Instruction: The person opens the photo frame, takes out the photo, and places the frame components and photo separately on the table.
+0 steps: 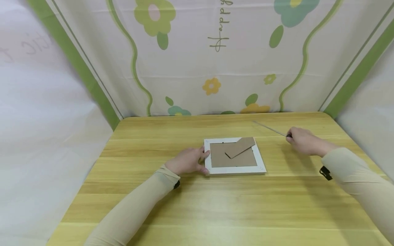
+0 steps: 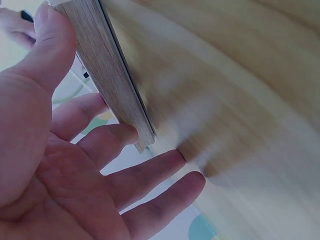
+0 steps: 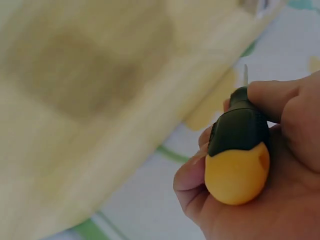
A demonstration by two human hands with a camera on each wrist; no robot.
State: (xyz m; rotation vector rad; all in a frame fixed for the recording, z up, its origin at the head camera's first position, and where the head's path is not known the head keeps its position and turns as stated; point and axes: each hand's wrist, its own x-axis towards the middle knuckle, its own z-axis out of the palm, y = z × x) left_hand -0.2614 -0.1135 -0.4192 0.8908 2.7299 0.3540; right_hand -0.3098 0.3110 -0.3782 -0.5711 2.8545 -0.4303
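Observation:
A picture frame (image 1: 261, 160) lies face down on the wooden table, its pale back border around a brown backing board (image 1: 218, 157). A cardboard stand leg (image 1: 244, 146) lies slanted across that board. My left hand (image 1: 188, 161) rests at the frame's left side, thumb by the near corner and fingertips on the border. The left wrist view shows the thumb and two fingers touching the wood-grained edge (image 2: 107, 70), the other fingers stretched out. To the right of the frame, my right hand (image 1: 303, 140) grips a screwdriver (image 3: 237, 172) by its yellow and black handle, shaft pointing away and left.
The wooden table (image 1: 234, 212) runs back to a white curtain (image 1: 184, 65) printed with flowers. White cloth sides (image 1: 46, 119) stand at left and right. A black strap (image 1: 325, 173) shows at the right wrist.

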